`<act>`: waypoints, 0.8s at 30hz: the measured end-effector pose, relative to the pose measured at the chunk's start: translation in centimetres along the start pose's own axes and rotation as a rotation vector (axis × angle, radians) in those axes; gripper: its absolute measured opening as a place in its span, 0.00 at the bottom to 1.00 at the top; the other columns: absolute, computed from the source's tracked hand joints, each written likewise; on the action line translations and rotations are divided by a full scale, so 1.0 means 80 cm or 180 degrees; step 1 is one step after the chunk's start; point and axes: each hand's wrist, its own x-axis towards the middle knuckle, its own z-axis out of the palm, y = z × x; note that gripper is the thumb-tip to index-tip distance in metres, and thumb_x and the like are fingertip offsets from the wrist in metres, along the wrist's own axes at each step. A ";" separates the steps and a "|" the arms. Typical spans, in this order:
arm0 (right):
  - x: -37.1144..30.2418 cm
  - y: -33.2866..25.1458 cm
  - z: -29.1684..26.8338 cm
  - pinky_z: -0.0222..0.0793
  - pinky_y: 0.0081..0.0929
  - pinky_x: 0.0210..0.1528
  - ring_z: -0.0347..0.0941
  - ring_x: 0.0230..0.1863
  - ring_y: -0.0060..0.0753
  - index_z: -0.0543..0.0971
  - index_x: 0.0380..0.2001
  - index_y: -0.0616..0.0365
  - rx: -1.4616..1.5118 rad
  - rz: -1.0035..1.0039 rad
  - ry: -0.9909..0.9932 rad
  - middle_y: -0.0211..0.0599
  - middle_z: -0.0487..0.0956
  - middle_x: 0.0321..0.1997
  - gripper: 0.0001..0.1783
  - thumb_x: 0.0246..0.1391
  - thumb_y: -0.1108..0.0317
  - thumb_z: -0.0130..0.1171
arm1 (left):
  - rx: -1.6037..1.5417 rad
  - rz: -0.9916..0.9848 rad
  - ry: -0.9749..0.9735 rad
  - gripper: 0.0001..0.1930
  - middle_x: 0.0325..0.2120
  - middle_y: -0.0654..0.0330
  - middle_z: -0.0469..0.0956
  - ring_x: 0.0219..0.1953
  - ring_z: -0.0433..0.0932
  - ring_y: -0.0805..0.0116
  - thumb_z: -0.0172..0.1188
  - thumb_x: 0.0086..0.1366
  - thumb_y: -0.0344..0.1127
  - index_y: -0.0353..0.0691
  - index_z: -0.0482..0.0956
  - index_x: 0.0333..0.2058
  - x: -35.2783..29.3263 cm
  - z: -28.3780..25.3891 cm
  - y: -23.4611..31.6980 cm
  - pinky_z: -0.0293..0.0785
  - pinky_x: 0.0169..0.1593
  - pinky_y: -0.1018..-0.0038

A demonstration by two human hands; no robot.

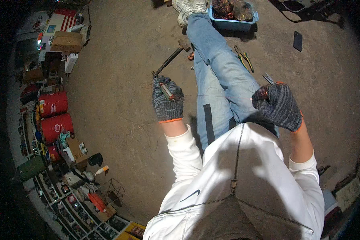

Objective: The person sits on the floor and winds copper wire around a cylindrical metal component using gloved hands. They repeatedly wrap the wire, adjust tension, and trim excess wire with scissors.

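My left hand (167, 107), in a grey knit glove with an orange cuff, is closed around a small motor armature (166, 91), a silvery cylinder with copper-coloured winding at its lower end. Across my legs a thin wire (216, 95) runs from it to my right hand (282, 105). That hand, gloved alike, is closed on a tangle of copper wire (263, 93). Pointed metal jaws (269, 78) of a tool, perhaps pliers, stick out above the same fist; its handles are hidden. A hammer (169, 60) lies on the floor just beyond my left hand.
Yellow-and-black handled pliers (245, 60) lie beside my outstretched legs (216, 52). Near my shoes stands a blue tub (232, 25) holding copper scrap. A dark phone (297, 41) is on the floor at right. Red drums (56, 104), boxes and parts shelves line the left.
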 end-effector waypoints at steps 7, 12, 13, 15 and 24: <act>0.012 0.050 -0.013 0.70 0.26 0.37 0.76 0.33 0.34 0.77 0.36 0.60 -0.0894 -0.1068 0.1011 0.40 0.78 0.38 0.12 0.53 0.66 0.47 | 0.0837 0.1037 0.0048 0.10 0.21 0.61 0.72 0.22 0.72 0.71 0.49 0.64 0.38 0.38 0.73 0.31 -0.051 0.068 0.010 0.70 0.26 0.78; 0.017 0.006 -0.028 0.69 0.26 0.33 0.71 0.28 0.30 0.75 0.44 0.56 0.1362 0.0901 0.1152 0.37 0.77 0.38 0.17 0.51 0.65 0.49 | 0.1715 0.1357 -0.0483 0.11 0.25 0.59 0.72 0.27 0.72 0.69 0.47 0.64 0.40 0.38 0.71 0.31 -0.073 0.089 0.008 0.70 0.31 0.75; 0.022 -0.010 -0.021 0.67 0.20 0.32 0.68 0.25 0.21 0.75 0.46 0.57 0.1567 0.0884 0.0936 0.33 0.77 0.35 0.20 0.53 0.60 0.48 | 0.1807 0.1460 -0.0526 0.11 0.25 0.59 0.72 0.27 0.72 0.69 0.47 0.64 0.40 0.38 0.71 0.31 -0.076 0.093 0.003 0.70 0.32 0.74; 0.039 -0.038 0.011 0.69 0.22 0.32 0.72 0.27 0.25 0.76 0.44 0.56 0.1343 0.0374 0.0449 0.37 0.78 0.33 0.18 0.51 0.60 0.51 | 0.1796 0.1440 -0.0568 0.11 0.25 0.59 0.72 0.28 0.72 0.68 0.47 0.64 0.40 0.39 0.71 0.32 -0.081 0.099 -0.005 0.70 0.33 0.72; 0.063 -0.080 0.089 0.69 0.32 0.30 0.74 0.27 0.41 0.78 0.33 0.54 0.0596 -0.1002 -0.0092 0.42 0.77 0.27 0.11 0.48 0.63 0.53 | 0.1129 0.0536 -0.0795 0.12 0.22 0.63 0.70 0.24 0.69 0.71 0.48 0.64 0.43 0.41 0.71 0.30 -0.099 0.102 0.001 0.67 0.28 0.74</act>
